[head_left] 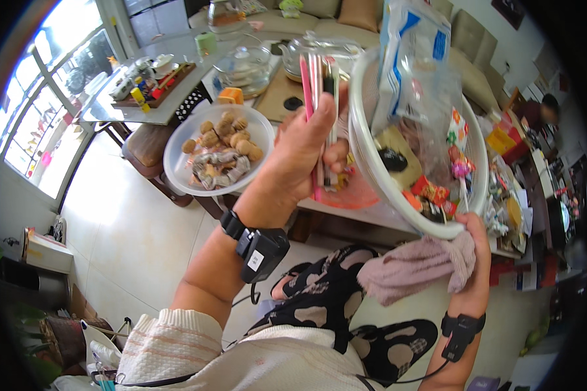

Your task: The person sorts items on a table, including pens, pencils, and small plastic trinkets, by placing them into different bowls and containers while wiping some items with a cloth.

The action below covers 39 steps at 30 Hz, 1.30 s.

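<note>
My left hand (301, 141) is wrapped around an upright bundle of pens and pencils (315, 80), one of them bright pink. At the right, my right hand (474, 239) grips the lower rim of a white plastic basket (423, 227). A pinkish towel (416, 269) hangs from that same hand. Tilted towards me, the basket holds a clear plastic bag with blue print (416, 63), red candy packets (433, 190), a lollipop (463, 171) and a black round item (392, 160). Beyond my left hand, a reddish translucent dish (352, 193) is partly hidden.
On the low table, a white bowl (176, 168) holds walnuts (225, 127) and wrapped pieces. Behind it stand a lidded glass pot (242, 68) and a glass teapot (318, 46). A glass-topped table (95, 112) bears a tray. Another person (538, 112) is at far right.
</note>
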Each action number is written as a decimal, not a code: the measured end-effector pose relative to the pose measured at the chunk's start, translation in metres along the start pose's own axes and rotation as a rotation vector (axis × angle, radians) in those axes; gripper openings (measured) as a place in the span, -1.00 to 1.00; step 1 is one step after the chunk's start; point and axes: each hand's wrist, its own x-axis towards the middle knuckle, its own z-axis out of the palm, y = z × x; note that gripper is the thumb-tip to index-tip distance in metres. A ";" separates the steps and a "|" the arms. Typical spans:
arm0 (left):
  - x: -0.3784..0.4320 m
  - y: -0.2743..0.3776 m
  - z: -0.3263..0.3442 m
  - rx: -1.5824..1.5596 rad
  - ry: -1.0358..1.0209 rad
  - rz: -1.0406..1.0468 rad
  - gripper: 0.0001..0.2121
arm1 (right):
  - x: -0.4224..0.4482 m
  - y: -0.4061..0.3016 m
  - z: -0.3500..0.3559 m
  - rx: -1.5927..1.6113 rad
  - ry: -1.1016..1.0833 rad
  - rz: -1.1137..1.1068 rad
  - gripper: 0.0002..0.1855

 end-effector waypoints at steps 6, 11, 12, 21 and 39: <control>-0.014 0.001 -0.033 -0.296 -0.198 -0.041 -0.39 | 0.001 0.012 0.000 0.035 0.025 -0.068 -0.74; -0.027 0.003 -0.045 -0.207 -0.128 -0.028 -0.47 | 0.020 0.011 0.010 0.247 0.067 0.170 -0.72; -0.027 0.003 -0.047 -0.224 -0.145 -0.022 -0.47 | 0.021 0.013 0.010 0.233 0.050 0.155 -0.72; -0.049 0.001 -0.070 -0.261 -0.066 0.004 -0.50 | 0.034 0.018 0.046 0.216 -0.007 0.242 -0.86; -0.065 0.005 -0.087 -0.272 0.171 -0.049 -0.53 | 0.072 0.059 0.081 0.263 -0.090 0.366 -0.65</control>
